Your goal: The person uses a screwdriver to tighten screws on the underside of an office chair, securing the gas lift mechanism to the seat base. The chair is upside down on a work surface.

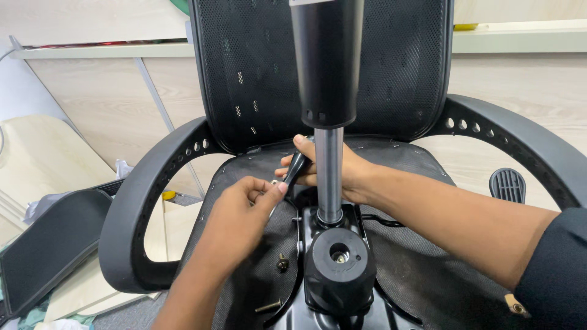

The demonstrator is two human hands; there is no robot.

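Both hands are in close on the upturned chair [257,73], working right beside the gas lift [329,177], that shiny steel shaft standing straight up out of the black plate [306,238] under the seat. The right hand [333,171] comes in from the right, forearm low across the mesh, and it is wrapped behind the shaft, fingers curled tight around a black tool handle [295,168] just left of the lift, thumb up on top. The left hand [241,214] rises from below, wrist bent, fingers pinched together at the handle's lower end; something small is between thumb and fingertip, but I cannot tell what. The tool leans, slanting down toward that pinch. Above, the lift's fat black sleeve [327,61] is smooth and glossy, with small holes round its rim. In front of the shaft sits a chunky round knob [339,269], matte black plastic with a hole in its top. Left of the knob, two brass-coloured bolts: one [282,263] standing on the mesh, one [268,305] lying flat. The seat fabric is coarse black weave, and curved plastic armrests [131,214] with punched holes sweep out either side.
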